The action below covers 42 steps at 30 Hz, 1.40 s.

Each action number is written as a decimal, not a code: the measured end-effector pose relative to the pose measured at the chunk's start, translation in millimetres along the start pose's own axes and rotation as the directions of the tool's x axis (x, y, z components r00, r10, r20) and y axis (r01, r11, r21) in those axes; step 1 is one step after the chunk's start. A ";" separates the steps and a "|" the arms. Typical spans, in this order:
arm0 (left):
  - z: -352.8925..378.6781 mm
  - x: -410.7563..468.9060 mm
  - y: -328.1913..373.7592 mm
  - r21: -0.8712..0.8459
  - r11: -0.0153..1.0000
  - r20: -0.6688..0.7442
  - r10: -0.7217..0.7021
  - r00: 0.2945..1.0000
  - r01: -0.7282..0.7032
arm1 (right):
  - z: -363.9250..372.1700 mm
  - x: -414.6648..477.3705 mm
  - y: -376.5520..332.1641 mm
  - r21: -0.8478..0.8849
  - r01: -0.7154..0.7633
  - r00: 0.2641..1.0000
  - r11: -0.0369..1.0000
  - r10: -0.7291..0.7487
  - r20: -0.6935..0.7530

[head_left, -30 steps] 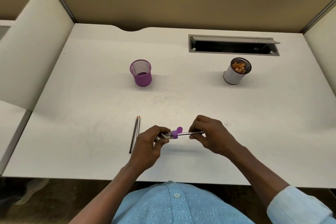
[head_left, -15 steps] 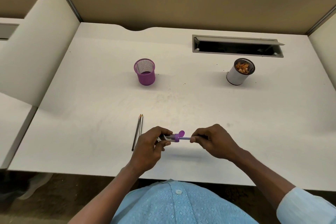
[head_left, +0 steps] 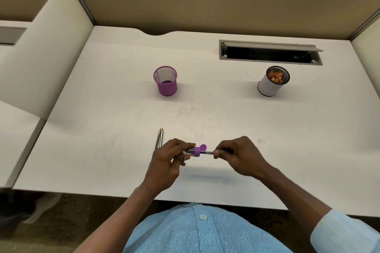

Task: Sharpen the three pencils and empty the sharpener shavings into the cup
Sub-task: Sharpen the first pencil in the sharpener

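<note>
White desk (head_left: 115,113) lay beneath the sharpener (head_left: 193,151), clear-bodied with a purple flip cap, gripped in the curled left hand (head_left: 166,163); the right hand (head_left: 240,156) pinched the dark pencil (head_left: 206,152) plugged into it.

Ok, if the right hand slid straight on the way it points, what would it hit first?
The sharpener, probably at its purple collar: the pencil pinched by the right hand runs straight into it. The left hand gripping it comes right behind.

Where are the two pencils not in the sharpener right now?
In the head view, the two pencils lie side by side on the desk, left of centre, near ends behind the left hand, tips toward the purple mesh cup.
</note>
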<state>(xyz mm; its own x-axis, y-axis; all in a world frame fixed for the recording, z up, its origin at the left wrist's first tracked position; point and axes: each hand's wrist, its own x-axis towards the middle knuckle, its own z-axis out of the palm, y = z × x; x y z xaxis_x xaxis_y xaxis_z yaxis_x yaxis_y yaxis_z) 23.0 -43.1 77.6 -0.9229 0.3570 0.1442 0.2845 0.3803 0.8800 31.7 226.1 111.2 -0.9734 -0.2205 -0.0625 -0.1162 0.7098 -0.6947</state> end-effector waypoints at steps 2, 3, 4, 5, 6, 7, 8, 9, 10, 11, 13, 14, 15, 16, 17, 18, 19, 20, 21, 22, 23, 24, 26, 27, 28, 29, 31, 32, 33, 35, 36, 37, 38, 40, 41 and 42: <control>-0.2 -3.2 -0.1 0.006 1.000 -0.002 0.006 1.000 -0.006 | -4.7 5.7 -0.1 0.125 -0.128 0.981 0.984 0.107 0.159; -0.1 -4.7 0.2 0.004 1.000 -0.007 0.002 1.000 -0.002 | -6.8 6.6 -0.9 0.138 -0.129 0.977 0.982 0.102 0.188; -0.3 -5.5 0.9 0.000 1.000 -0.013 -0.005 1.000 0.005 | -8.1 6.2 -1.7 0.135 -0.090 0.982 0.987 0.066 0.177; -0.6 -5.7 1.7 -0.005 1.000 -0.015 -0.014 1.000 0.014 | -8.8 4.4 -2.5 0.092 -0.008 0.992 0.996 -0.004 0.130; -1.0 -5.3 2.5 -0.010 1.000 -0.014 -0.023 1.000 0.023 | -8.4 2.1 -2.3 0.004 0.100 0.992 0.995 -0.100 0.071; -1.3 -4.8 3.3 -0.018 0.999 -0.011 -0.034 0.999 0.034 | -7.1 -0.2 -2.3 -0.097 0.200 0.980 0.975 -0.199 0.027; -1.5 -4.1 4.2 -0.027 0.999 -0.010 -0.047 0.999 0.046 | -5.7 -1.6 -2.1 -0.194 0.281 0.958 0.940 -0.288 -0.010; -1.6 -3.3 5.2 -0.037 0.998 -0.011 -0.058 0.998 0.058 | -4.4 -1.9 -0.9 -0.267 0.343 0.930 0.901 -0.365 -0.036; -1.8 -2.7 6.1 -0.045 0.997 -0.014 -0.065 0.998 0.064 | -4.1 -1.5 0.3 -0.310 0.382 0.908 0.871 -0.416 -0.050; -2.1 -2.5 7.1 -0.048 0.997 -0.020 -0.065 0.998 0.064 | -3.4 -1.8 1.5 -0.343 0.395 0.894 0.852 -0.442 -0.068; -3.1 -3.2 7.8 -0.043 0.998 -0.035 -0.046 0.998 0.044 | -2.5 0.1 -4.6 -0.271 0.316 0.938 0.909 -0.343 -0.057; -3.2 -4.6 7.8 -0.039 0.999 -0.040 -0.033 0.999 0.031 | -6.0 3.3 -10.4 -0.144 0.192 0.981 0.971 -0.194 0.000; -2.8 -6.4 7.6 -0.035 0.999 -0.039 -0.023 0.999 0.021 | -11.0 8.1 -13.8 0.026 0.022 0.995 0.999 -0.025 0.098; -2.1 -8.8 7.6 -0.033 0.999 -0.035 -0.018 0.999 0.017 | -16.1 12.7 -16.5 0.164 -0.151 0.968 0.975 0.113 0.223; -1.0 -11.3 7.8 -0.034 0.999 -0.032 -0.020 0.999 0.019 | -19.9 15.2 -19.9 0.236 -0.268 0.925 0.934 0.181 0.334; 0.0 -13.2 7.9 -0.038 0.999 -0.035 -0.029 0.999 0.027 | -20.9 16.3 -20.1 0.247 -0.300 0.903 0.921 0.190 0.386; 0.3 -13.9 7.8 -0.046 0.998 -0.045 -0.043 0.998 0.041 | -19.7 16.1 -21.0 0.244 -0.282 0.907 0.928 0.175 0.383; -0.3 -13.8 7.5 -0.055 0.997 -0.057 -0.059 0.997 0.055 | -16.1 14.7 -19.8 0.232 -0.228 0.934 0.946 0.144 0.327; -1.0 -13.2 7.1 -0.063 0.996 -0.065 -0.071 0.995 0.067 | -12.3 11.4 -18.0 0.217 -0.149 0.967 0.965 0.095 0.238; -1.7 -13.0 6.9 -0.067 0.995 -0.070 -0.082 0.994 0.077 | -8.1 8.2 -15.6 0.178 -0.040 0.991 0.983 0.016 0.134; -2.0 -13.0 7.3 -0.073 0.993 -0.071 -0.094 0.993 0.089 | -3.3 5.5 -13.2 0.099 0.089 0.995 0.991 -0.094 0.041; -1.8 -13.0 7.6 -0.082 0.991 -0.069 -0.109 0.992 0.104 | 0.0 3.8 -11.9 -0.013 0.209 0.978 0.978 -0.209 -0.025; -1.1 -12.9 8.6 -0.099 0.987 -0.064 -0.136 0.989 0.130 | 2.1 3.8 -7.4 -0.172 0.341 0.932 0.924 -0.357 -0.069; -1.0 -12.7 8.9 -0.096 0.987 -0.066 -0.136 0.988 0.129 | 2.6 3.6 -7.3 -0.201 0.346 0.927 0.916 -0.367 -0.079; -1.6 -12.4 8.8 -0.086 0.989 -0.072 -0.123 0.990 0.117 | 3.2 3.9 -8.9 -0.167 0.307 0.945 0.937 -0.322 -0.066; -2.8 -12.2 8.5 -0.071 0.993 -0.074 -0.101 0.992 0.095 | 2.0 5.2 -12.6 -0.071 0.221 0.974 0.973 -0.223 -0.025; -4.1 -12.3 9.0 -0.043 0.998 -0.068 -0.051 0.996 0.049 | -6.2 11.0 -17.9 0.185 -0.071 0.986 0.980 0.041 0.164; -4.0 -12.5 9.4 -0.033 0.999 -0.064 -0.035 0.997 0.033 | -11.2 13.3 -20.7 0.287 -0.216 0.955 0.933 0.141 0.261; -3.6 -12.7 9.9 -0.026 0.999 -0.061 -0.024 0.998 0.023 | -14.5 14.4 -22.6 0.348 -0.327 0.916 0.879 0.204 0.344; -3.1 -11.2 10.1 -0.017 1.000 -0.063 -0.019 0.998 0.018 | -16.9 14.5 -21.8 0.370 -0.366 0.898 0.854 0.219 0.383; -3.3 -9.5 10.2 -0.014 1.000 -0.067 -0.023 0.997 0.022 | -15.5 13.4 -20.3 0.356 -0.317 0.920 0.879 0.194 0.340; -4.3 -7.6 10.0 -0.012 1.000 -0.073 -0.029 0.997 0.028 | -13.2 11.2 -18.7 0.337 -0.234 0.952 0.912 0.145 0.271; -5.2 -5.7 10.2 -0.012 0.999 -0.077 -0.037 0.996 0.036 | -9.8 8.5 -15.7 0.283 -0.121 0.981 0.951 0.071 0.181; -5.3 -3.2 11.8 -0.025 0.998 -0.075 -0.057 0.996 0.055 | -3.0 4.4 -9.3 0.034 0.168 0.986 0.985 -0.167 -0.018; -4.3 -2.2 13.1 -0.033 0.997 -0.071 -0.069 0.995 0.067 | -1.5 3.6 -7.4 -0.104 0.277 0.955 0.955 -0.285 -0.081; -3.3 -1.2 14.2 -0.042 0.996 -0.068 -0.081 0.994 0.078 | -1.2 3.5 -5.5 -0.204 0.348 0.922 0.915 -0.374 -0.105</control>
<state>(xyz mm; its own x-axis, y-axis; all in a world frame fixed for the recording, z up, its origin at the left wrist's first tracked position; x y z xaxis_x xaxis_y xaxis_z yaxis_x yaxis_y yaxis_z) 27.3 -41.0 91.5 -0.9583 0.2667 0.1028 0.2005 0.3712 0.9066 28.7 222.2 115.7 -0.8743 -0.3984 0.2773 -0.4853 0.7092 -0.5114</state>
